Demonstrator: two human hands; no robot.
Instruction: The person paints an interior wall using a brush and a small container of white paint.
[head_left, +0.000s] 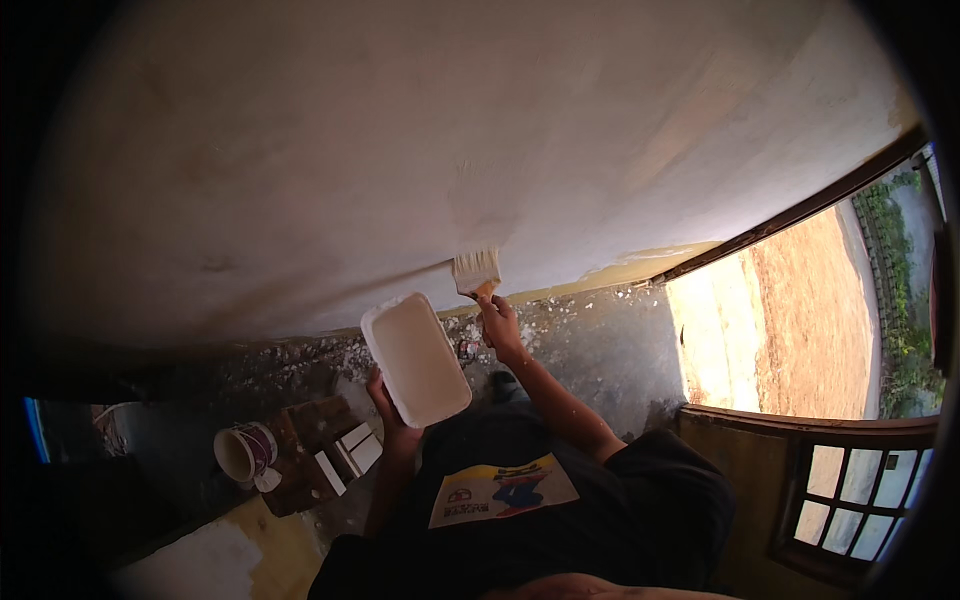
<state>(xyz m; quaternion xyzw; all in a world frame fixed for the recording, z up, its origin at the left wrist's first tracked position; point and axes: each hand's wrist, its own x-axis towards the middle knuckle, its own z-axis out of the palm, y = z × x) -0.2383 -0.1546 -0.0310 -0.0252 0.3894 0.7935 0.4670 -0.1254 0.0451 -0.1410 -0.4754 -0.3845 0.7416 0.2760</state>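
My right hand (498, 325) grips the handle of a wide paintbrush (477, 273), its bristles coated in pale paint and set against the wall (360, 180). The wall is mostly whitish, with a yellowish strip along its bottom edge. In my left hand (394, 412) is a shallow white rectangular tray (417, 360), held from its side and underneath. Pale paint seems to cover the tray's inside, though its depth is hard to tell. The tray is just left of the brush, apart from it.
Paint spatters mark the grey floor (600, 337). To the lower left, a paint bucket (246, 451) stands beside a brown wooden piece of furniture (300, 427) with white boxy items (360, 448) near it. An open doorway (780, 315) and a paned window (862, 499) are on the right.
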